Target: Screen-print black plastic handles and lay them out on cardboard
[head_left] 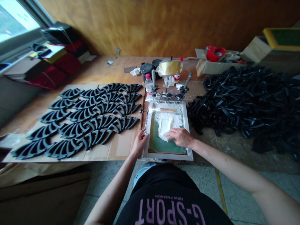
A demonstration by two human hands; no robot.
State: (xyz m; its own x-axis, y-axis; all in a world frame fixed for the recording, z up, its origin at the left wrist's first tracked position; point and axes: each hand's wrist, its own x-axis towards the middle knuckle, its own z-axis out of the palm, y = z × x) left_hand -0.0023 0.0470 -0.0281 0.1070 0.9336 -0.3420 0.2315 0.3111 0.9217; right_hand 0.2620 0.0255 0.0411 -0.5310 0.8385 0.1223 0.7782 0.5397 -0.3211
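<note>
A screen printing frame (190, 154) with pale metal sides and a green mesh lies in front of me. White ink (177, 120) is spread thickly over the middle of the mesh. My right hand (182, 137) is closed around an ink-coated squeegee (166, 135), which rests tilted on the mesh. At the frame's left side, my left hand (140, 142) grips the edge with bent fingers; part of its grip is hidden. Whatever lies beneath the screen cannot be seen. A metal hinge clamp (167, 96) holds the frame's far end.
Rows of curved black parts (78, 114) lie on a cardboard sheet (123, 150) to the left. A large heap of black parts (236, 97) covers the right side. Behind the clamp stand a bottle (148, 85) and dark tubs (146, 70). An open carton (207, 67) holds red tape.
</note>
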